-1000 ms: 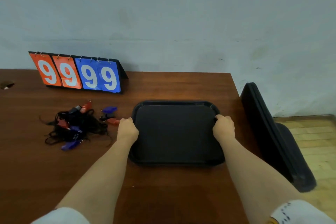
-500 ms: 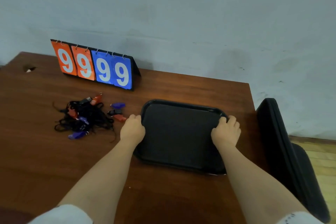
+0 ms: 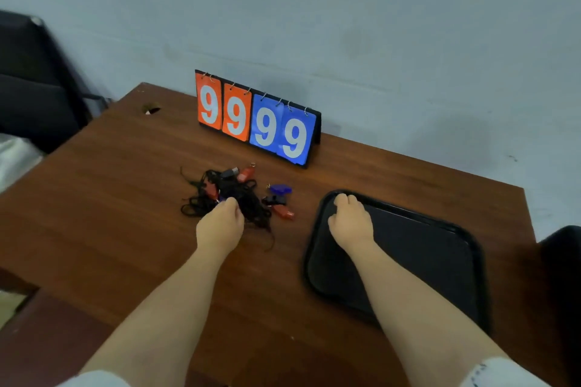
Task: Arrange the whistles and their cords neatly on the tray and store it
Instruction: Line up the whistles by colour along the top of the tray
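A tangle of black cords (image 3: 248, 198) with red, blue and black whistles lies left of centre on the brown table. A blue whistle (image 3: 280, 189) and a red whistle (image 3: 284, 214) lie at its right edge. My left hand (image 3: 220, 225) is on the near side of the tangle. Its fingers curl down into the cords and are hidden behind the back of the hand. The black tray (image 3: 418, 258) lies flat to the right with nothing on it. My right hand (image 3: 350, 221) is over the tray's far left corner, fingers loosely curled near the rim.
A flip scoreboard (image 3: 256, 121) reading 99 99 stands at the back against the wall. A dark chair (image 3: 34, 82) stands off the table's left end, and another dark seat (image 3: 562, 261) is at the right edge. The table (image 3: 110, 198) has bare wood at left and front.
Both hands let go of the tray's side rims. My left hand moved left onto the cord tangle and my right hand crossed to the tray's far left corner. My head turned left.
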`<act>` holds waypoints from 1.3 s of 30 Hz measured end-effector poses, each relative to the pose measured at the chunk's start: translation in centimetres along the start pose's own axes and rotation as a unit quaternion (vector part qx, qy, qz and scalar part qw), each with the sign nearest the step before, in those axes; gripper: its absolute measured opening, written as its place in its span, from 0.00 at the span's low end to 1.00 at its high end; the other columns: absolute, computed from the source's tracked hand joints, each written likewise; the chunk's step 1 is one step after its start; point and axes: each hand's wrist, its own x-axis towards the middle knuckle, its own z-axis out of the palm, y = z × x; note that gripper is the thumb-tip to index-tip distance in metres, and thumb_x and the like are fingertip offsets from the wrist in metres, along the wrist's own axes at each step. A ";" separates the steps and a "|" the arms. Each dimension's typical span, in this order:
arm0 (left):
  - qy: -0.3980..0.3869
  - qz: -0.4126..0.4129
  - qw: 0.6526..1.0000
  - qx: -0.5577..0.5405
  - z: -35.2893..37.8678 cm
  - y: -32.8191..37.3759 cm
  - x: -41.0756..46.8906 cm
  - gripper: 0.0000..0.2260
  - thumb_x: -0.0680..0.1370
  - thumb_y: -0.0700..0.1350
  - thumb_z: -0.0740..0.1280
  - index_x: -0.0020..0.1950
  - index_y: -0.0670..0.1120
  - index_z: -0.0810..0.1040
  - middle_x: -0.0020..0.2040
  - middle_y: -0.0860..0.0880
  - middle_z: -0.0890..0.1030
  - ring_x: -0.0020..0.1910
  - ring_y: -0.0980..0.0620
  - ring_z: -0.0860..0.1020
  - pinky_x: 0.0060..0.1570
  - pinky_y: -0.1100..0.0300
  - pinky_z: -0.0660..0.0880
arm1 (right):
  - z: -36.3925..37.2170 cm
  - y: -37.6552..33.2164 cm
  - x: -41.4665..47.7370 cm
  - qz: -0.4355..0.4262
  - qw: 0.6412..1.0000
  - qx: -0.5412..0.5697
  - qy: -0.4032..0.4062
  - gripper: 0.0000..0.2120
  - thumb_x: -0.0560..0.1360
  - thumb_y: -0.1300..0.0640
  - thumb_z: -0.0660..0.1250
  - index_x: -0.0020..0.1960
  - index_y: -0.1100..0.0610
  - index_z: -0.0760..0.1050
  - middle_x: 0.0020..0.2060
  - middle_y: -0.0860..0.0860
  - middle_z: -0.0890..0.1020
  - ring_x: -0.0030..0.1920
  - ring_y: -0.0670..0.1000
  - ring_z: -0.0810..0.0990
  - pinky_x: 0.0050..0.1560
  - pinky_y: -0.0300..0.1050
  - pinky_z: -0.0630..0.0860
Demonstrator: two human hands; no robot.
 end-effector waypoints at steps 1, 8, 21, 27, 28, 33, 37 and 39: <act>0.017 -0.018 1.000 -0.014 -0.3 -1.3 0.0 0.07 0.81 0.46 0.57 0.47 0.46 0.71 0.38 0.50 0.75 0.32 0.50 0.75 0.32 0.56 0.71 | 0.3 -1.5 0.4 -0.017 1.000 0.002 -0.006 0.16 0.78 0.56 0.62 0.65 0.57 0.68 0.59 0.55 0.75 0.57 0.57 0.75 0.55 0.50 0.73; 0.050 0.010 0.999 -0.009 -0.4 -4.9 0.5 0.05 0.81 0.45 0.59 0.48 0.46 0.72 0.42 0.49 0.75 0.32 0.49 0.74 0.27 0.58 0.67 | 2.6 -8.4 2.4 -0.094 0.994 0.009 -0.049 0.13 0.78 0.51 0.64 0.60 0.55 0.70 0.56 0.53 0.75 0.54 0.53 0.76 0.51 0.47 0.77; 0.017 -0.128 0.986 -0.106 -0.3 -4.4 5.4 0.26 0.80 0.54 0.61 0.75 0.50 0.58 0.64 0.43 0.66 0.54 0.43 0.76 0.41 0.54 0.74 | 4.4 -8.6 2.2 -0.098 0.990 0.047 -0.092 0.14 0.79 0.48 0.64 0.61 0.52 0.71 0.56 0.50 0.73 0.54 0.50 0.74 0.50 0.44 0.75; 0.000 -0.089 0.994 -0.060 -0.4 -3.8 5.6 0.18 0.80 0.46 0.62 0.69 0.46 0.69 0.64 0.45 0.73 0.57 0.44 0.76 0.50 0.50 0.76 | 3.8 -7.8 0.9 -0.010 0.970 0.239 -0.045 0.09 0.77 0.52 0.67 0.55 0.51 0.72 0.51 0.47 0.76 0.48 0.45 0.77 0.47 0.38 0.75; 0.021 -0.083 0.996 -0.035 -0.5 -3.7 5.3 0.16 0.80 0.44 0.62 0.68 0.46 0.71 0.63 0.45 0.75 0.57 0.44 0.75 0.51 0.50 0.74 | 3.8 -7.7 0.8 0.026 0.954 0.297 -0.038 0.08 0.77 0.54 0.67 0.54 0.51 0.71 0.50 0.48 0.77 0.47 0.46 0.79 0.47 0.40 0.78; 0.140 -0.033 0.987 0.072 -0.8 -3.0 3.8 0.17 0.76 0.38 0.64 0.65 0.47 0.74 0.56 0.46 0.79 0.54 0.44 0.75 0.51 0.49 0.68 | 1.8 -6.3 -0.6 0.139 0.850 0.508 -0.032 0.15 0.78 0.59 0.66 0.60 0.46 0.67 0.55 0.50 0.77 0.48 0.49 0.83 0.48 0.43 0.82; 0.179 -0.052 0.980 -0.072 -1.9 -0.9 2.6 0.20 0.77 0.38 0.66 0.69 0.45 0.71 0.57 0.44 0.79 0.59 0.42 0.75 0.60 0.43 0.66 | -0.7 -5.0 -2.6 0.140 0.820 0.552 -0.055 0.17 0.80 0.58 0.64 0.65 0.43 0.68 0.56 0.50 0.76 0.50 0.50 0.82 0.43 0.40 0.80; 0.134 -0.071 0.965 -0.215 -2.6 1.3 1.6 0.18 0.79 0.38 0.64 0.69 0.45 0.70 0.62 0.44 0.75 0.61 0.43 0.74 0.61 0.47 0.69 | -1.7 -4.4 -3.8 0.130 0.812 0.566 -0.058 0.11 0.81 0.58 0.62 0.61 0.47 0.74 0.56 0.52 0.79 0.51 0.50 0.83 0.48 0.42 0.81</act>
